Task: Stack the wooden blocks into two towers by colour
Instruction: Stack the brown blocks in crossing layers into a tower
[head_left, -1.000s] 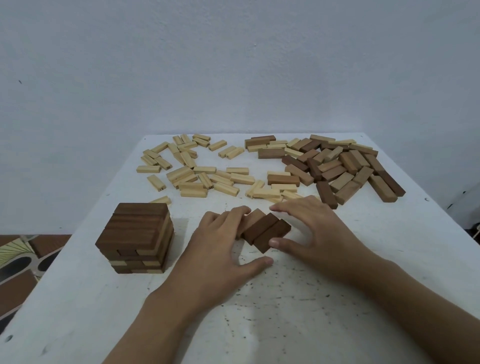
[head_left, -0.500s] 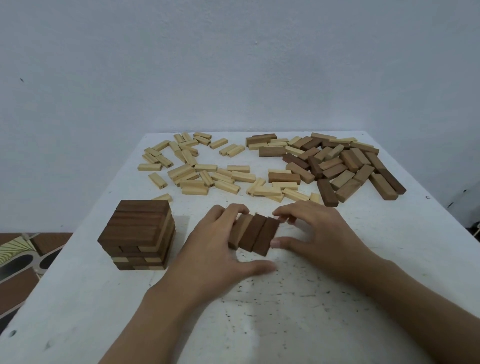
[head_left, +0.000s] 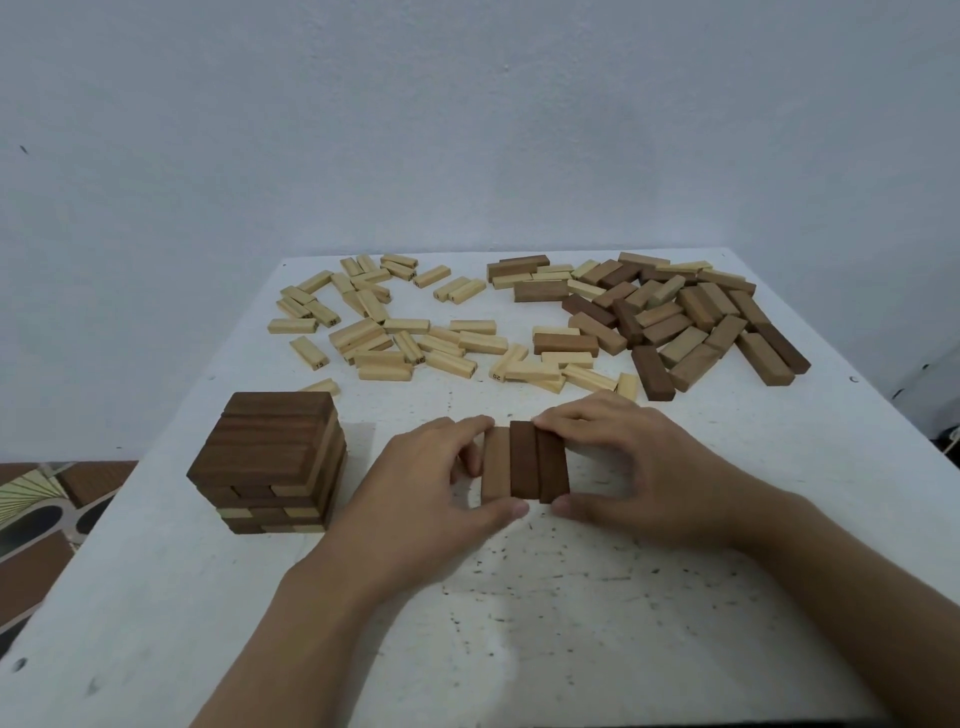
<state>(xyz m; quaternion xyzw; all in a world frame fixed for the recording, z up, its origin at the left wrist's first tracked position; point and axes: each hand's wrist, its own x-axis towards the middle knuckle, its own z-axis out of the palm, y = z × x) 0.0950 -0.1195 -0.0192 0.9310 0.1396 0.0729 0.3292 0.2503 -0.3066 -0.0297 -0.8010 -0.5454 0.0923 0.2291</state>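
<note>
Snugly between left hand (head_left: 415, 491) and right hand (head_left: 641, 467), three brown blocks (head_left: 523, 460), both grips tight around them.

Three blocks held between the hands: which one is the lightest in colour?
The leftmost block, against the left hand: light tan, while the middle block and rightmost block are dark brown.

Matt wooden blocks (head_left: 524, 460), brown and pale, grain visible; white tabletop (head_left: 571, 613) matt, rough, dark-flecked.
</note>
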